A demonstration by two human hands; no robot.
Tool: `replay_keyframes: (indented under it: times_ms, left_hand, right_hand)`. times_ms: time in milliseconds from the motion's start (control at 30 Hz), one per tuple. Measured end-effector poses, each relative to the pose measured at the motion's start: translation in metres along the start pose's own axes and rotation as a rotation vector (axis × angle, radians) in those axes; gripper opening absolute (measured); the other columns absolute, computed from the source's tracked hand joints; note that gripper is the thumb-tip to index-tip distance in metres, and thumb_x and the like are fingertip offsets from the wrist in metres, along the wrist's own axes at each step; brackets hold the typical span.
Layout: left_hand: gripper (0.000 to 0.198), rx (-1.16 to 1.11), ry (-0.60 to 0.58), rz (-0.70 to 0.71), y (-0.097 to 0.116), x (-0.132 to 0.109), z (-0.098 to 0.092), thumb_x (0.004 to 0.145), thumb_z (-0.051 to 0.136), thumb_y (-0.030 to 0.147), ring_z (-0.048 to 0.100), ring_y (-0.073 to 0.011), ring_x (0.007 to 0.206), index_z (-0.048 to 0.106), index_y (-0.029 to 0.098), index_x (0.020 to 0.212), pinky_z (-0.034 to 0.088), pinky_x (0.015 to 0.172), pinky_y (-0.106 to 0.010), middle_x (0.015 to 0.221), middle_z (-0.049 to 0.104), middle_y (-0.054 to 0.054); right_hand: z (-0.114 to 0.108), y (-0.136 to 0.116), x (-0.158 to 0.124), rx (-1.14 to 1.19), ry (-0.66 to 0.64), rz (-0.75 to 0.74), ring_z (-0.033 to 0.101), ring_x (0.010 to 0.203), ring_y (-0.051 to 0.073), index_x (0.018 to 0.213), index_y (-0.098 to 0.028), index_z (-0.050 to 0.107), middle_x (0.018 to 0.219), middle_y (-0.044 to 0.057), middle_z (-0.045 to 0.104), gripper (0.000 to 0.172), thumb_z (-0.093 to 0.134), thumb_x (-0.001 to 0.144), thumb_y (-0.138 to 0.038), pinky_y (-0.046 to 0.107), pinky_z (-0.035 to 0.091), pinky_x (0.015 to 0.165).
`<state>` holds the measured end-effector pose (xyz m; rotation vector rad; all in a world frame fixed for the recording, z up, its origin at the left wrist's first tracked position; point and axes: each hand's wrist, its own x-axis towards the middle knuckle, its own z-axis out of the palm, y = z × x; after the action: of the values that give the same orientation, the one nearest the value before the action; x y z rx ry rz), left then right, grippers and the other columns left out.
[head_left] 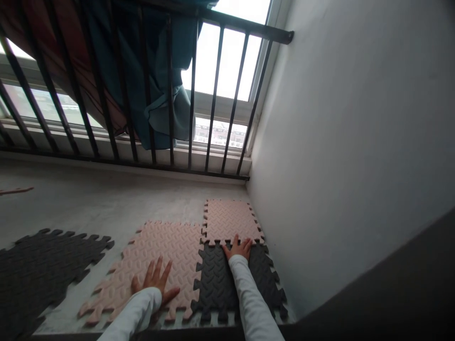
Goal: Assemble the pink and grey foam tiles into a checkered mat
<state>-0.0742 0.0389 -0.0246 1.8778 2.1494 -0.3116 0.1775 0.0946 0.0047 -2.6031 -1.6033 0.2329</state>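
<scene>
My left hand (pixel 155 280) lies flat with fingers spread on a pink foam puzzle mat tile (pixel 167 241). Palm down, my right hand (pixel 238 248) rests where a dark grey foam tile (pixel 216 284) meets a smaller-looking pink foam tile (pixel 231 215) behind it. Its fingertips touch the pink tile's front edge, and its fingers are apart. The left pink tile sits against the dark tile's left side along their toothed edges. Both wrists are in white sleeves.
Another dark foam tile (pixel 39 270) lies apart on the left. A thin pinkish strip (pixel 16 191) is at the far left. Black railing bars (pixel 213 99) stand before a window, with a blue-green curtain (pixel 156 94) behind them. A white wall (pixel 348 142) bounds the right side.
</scene>
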Motion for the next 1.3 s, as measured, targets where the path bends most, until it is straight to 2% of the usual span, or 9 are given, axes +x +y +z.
replay_keyframes:
  times_ms: [167,267,367,600,800,933,1133,1233,1300]
  left_hand:
    - [0.075,-0.002,0.012,0.004,-0.004,0.005,0.013,0.060,0.039,0.063,-0.002,-0.0272,0.128,0.021,0.036,0.128,0.003,0.092,-0.063,0.142,0.005,0.000]
    - [0.074,-0.005,0.057,0.008,-0.006,0.008,0.021,0.059,0.042,0.060,-0.003,-0.0287,0.128,0.023,0.037,0.127,0.003,0.091,-0.064,0.142,0.006,0.001]
    - [0.073,-0.001,0.046,0.015,-0.006,0.006,0.018,0.060,0.042,0.060,-0.004,-0.0291,0.128,0.023,0.037,0.127,0.003,0.090,-0.065,0.142,0.007,0.001]
    - [0.075,0.031,-0.027,0.006,0.000,-0.003,0.000,0.060,0.041,0.060,-0.004,-0.0283,0.128,0.019,0.037,0.127,0.001,0.090,-0.064,0.142,0.005,0.000]
    - [0.074,0.025,0.015,0.006,-0.001,-0.001,0.006,0.059,0.043,0.060,-0.001,-0.0296,0.128,0.023,0.038,0.126,0.003,0.090,-0.065,0.141,0.007,0.000]
    - [0.074,0.020,0.007,0.003,-0.002,0.000,0.006,0.059,0.043,0.059,-0.002,-0.0301,0.128,0.022,0.038,0.126,0.003,0.089,-0.066,0.141,0.007,0.001]
    - [0.075,0.016,0.020,0.001,-0.004,0.004,0.013,0.059,0.041,0.060,-0.004,-0.0287,0.128,0.021,0.037,0.127,0.004,0.090,-0.064,0.142,0.005,0.000]
    - [0.074,0.014,0.048,0.003,-0.006,0.007,0.020,0.060,0.041,0.060,-0.004,-0.0285,0.128,0.021,0.037,0.127,0.004,0.091,-0.064,0.142,0.005,0.000]
    - [0.074,0.005,0.063,0.009,-0.008,0.009,0.024,0.060,0.041,0.060,-0.004,-0.0288,0.128,0.022,0.037,0.127,0.004,0.091,-0.064,0.142,0.005,0.000]
  right_hand:
    - [-0.007,-0.015,0.040,0.001,-0.047,0.048,0.012,0.123,0.037,0.131,-0.011,0.020,0.133,0.029,0.016,0.085,0.039,0.067,-0.063,0.053,0.008,0.094]
    - [-0.007,-0.022,0.054,-0.004,-0.037,0.057,0.012,0.123,0.037,0.131,-0.008,0.018,0.133,0.030,0.016,0.086,0.038,0.067,-0.063,0.054,0.005,0.094]
    - [-0.003,-0.027,0.063,-0.009,-0.005,0.050,0.012,0.123,0.037,0.131,-0.009,0.019,0.133,0.030,0.017,0.085,0.036,0.068,-0.064,0.054,0.004,0.094]
    - [0.003,-0.033,0.069,0.010,0.032,0.039,0.012,0.122,0.039,0.130,-0.013,0.022,0.132,0.029,0.019,0.083,0.036,0.067,-0.065,0.053,0.006,0.093]
    - [0.002,-0.036,0.071,0.017,0.011,0.024,0.013,0.122,0.039,0.130,-0.010,0.023,0.132,0.029,0.020,0.086,0.035,0.066,-0.066,0.053,0.003,0.094]
    - [0.005,-0.035,0.070,0.001,0.017,0.004,0.014,0.123,0.037,0.131,-0.010,0.022,0.132,0.028,0.021,0.078,0.031,0.072,-0.061,0.053,0.003,0.094]
    - [0.009,-0.022,0.070,-0.041,-0.040,-0.089,0.010,0.125,0.033,0.132,-0.012,0.016,0.136,0.023,0.016,0.078,0.026,0.073,-0.062,0.051,-0.001,0.096]
    - [0.005,-0.012,0.074,-0.040,-0.079,-0.129,0.010,0.126,0.031,0.131,-0.012,0.020,0.137,0.020,0.016,0.077,0.026,0.073,-0.062,0.047,0.002,0.098]
    - [0.001,-0.004,0.078,-0.040,-0.047,-0.117,0.010,0.126,0.028,0.130,-0.009,0.022,0.137,0.019,0.017,0.074,0.025,0.075,-0.058,0.042,0.003,0.099]
